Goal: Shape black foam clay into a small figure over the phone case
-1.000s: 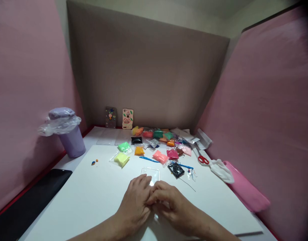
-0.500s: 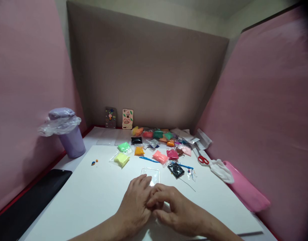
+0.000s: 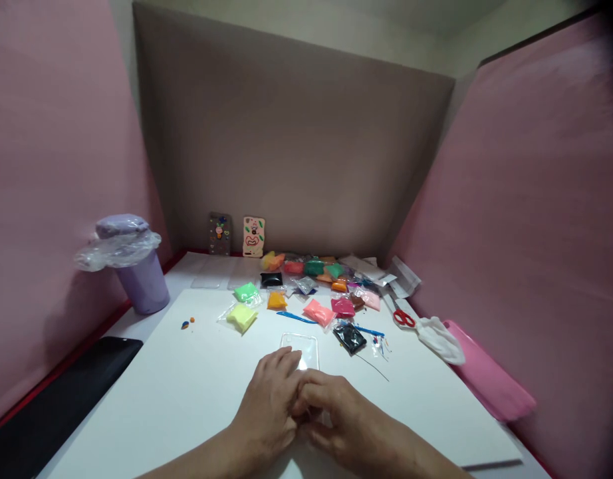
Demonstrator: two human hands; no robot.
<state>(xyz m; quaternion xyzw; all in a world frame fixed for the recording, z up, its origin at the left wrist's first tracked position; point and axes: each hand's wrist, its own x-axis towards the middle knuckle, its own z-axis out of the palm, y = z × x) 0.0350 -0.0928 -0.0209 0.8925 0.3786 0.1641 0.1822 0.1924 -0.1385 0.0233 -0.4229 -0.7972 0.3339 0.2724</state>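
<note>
A transparent phone case (image 3: 308, 344) lies on the white board, its far end showing beyond my hands and its near part hidden under them. My left hand (image 3: 272, 392) rests over the case's left side, fingers loosely stretched forward and its thumb out of sight. Against its inner side sits my right hand (image 3: 336, 412), thumb and fingers curled together in a pinch. Whatever lies between those fingertips is hidden or too small to name.
Several bags of coloured clay, among them a black one (image 3: 350, 337) and a yellow one (image 3: 242, 318), lie beyond the hands. Blue modelling tools (image 3: 296, 317) and red-handled scissors (image 3: 404, 318) are nearby. Two decorated phone cases (image 3: 254, 237) lean at the back. A purple bin (image 3: 144, 283) stands left.
My right hand's thumb and fingers have drawn closer together, and the hand has shifted slightly left against my left hand. My left hand stays almost still.
</note>
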